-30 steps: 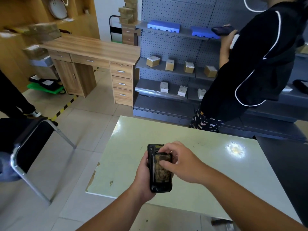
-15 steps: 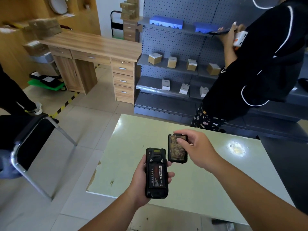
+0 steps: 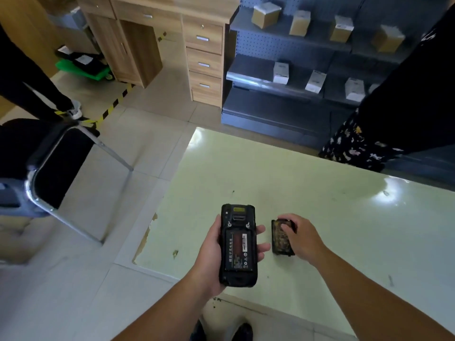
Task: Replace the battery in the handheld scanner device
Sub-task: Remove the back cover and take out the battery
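Note:
My left hand (image 3: 211,257) grips the black handheld scanner (image 3: 238,244) back side up, above the near edge of the pale green table (image 3: 320,193). Its rear compartment is uncovered, and a black battery (image 3: 239,251) with a red label sits inside. To the right, the removed back cover (image 3: 280,238), black with a worn brownish face, lies on or just above the table. My right hand (image 3: 301,236) holds it from above, fingertips on its top edge.
A person in dark clothes (image 3: 394,119) stands at the table's far right side. A black chair with metal legs (image 3: 49,168) is to the left. Grey shelving with small boxes (image 3: 283,70) and a wooden desk (image 3: 172,33) stand behind.
My right hand lifted the back cover off the scanner, carried it right and lowered it to the table. The battery is now exposed. The camera tilted downward.

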